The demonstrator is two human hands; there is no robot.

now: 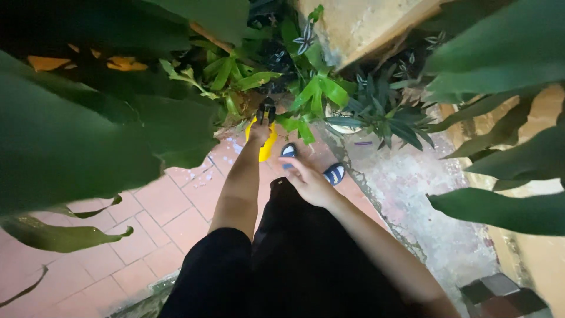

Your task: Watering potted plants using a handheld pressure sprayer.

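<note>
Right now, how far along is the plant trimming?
Done: nothing clearly; no cut leaves show on the brick paving. In hand: the left hand holds yellow-handled shears with the blades up at the green leaves; whether they are cutting cannot be told. The right hand is open and empty over the knees. Left: the leafy plants look uncut.
</note>
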